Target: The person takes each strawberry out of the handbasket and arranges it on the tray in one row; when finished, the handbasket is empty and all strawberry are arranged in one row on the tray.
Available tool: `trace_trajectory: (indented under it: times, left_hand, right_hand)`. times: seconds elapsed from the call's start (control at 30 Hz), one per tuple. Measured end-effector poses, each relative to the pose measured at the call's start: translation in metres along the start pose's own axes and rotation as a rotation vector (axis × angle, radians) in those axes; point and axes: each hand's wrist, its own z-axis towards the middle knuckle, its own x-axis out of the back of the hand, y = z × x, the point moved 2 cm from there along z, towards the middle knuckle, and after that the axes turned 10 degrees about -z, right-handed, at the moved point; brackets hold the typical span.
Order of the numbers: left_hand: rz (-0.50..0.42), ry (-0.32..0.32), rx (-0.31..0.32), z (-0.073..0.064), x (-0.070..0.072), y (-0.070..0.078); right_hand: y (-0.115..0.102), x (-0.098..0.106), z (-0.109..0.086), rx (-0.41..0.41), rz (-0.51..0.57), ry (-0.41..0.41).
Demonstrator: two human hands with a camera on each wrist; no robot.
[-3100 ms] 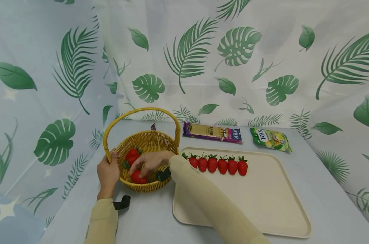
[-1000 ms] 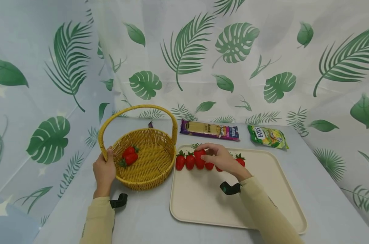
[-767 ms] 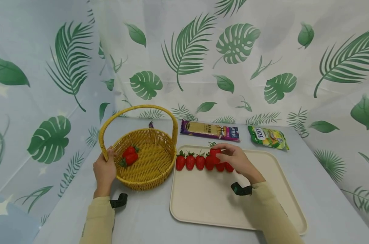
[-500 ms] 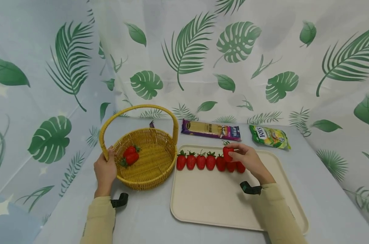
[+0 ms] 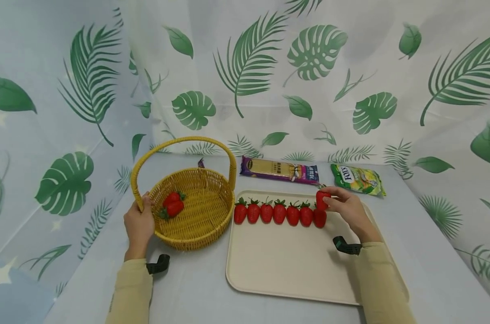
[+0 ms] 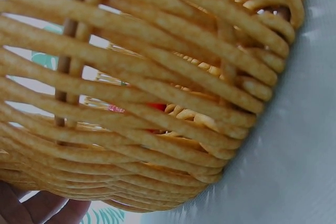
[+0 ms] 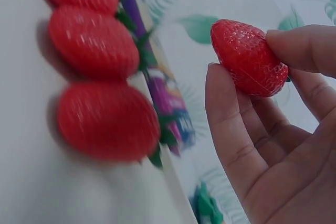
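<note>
The plump red strawberry (image 7: 247, 59) has a glossy, finely dimpled skin, resembling moulded plastic. The round yellow woven basket (image 5: 196, 244) looks like wicker, ribbed, with a slight sheen. The cream rectangular tray (image 5: 285, 265) appears smooth, matt plastic. Shiny plastic film wraps the long purple-and-gold packet (image 5: 279, 170) and the crinkled green packet (image 5: 359, 179).

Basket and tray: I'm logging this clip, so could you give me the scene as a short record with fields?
Container: yellow woven basket, its arched handle upright
Inside it: two strawberries, lying side by side toward its left wall
Tray: beige tray, to the basket's right
On it: seven strawberries in a row, leaves pointing away from the person
Left grip: left grip holds the basket's left side
Right grip: right grip pinches one strawberry near the row's right end
Behind tray: purple-and-gold packet; green bag
</note>
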Motion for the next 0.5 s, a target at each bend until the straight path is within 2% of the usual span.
trace_trajectory:
  times: [0.27, 0.5]
  left_hand:
    - [-0.005, 0.000, -0.004, 0.000, -0.002, 0.000]
    - [-0.009, -0.002, -0.001, 0.000, -0.001, 0.001]
  right_hand:
    - [0.022, 0.026, -0.008, -0.041, -0.025, 0.037]
    - [0.040, 0.037, -0.011, -0.091, -0.071, 0.037]
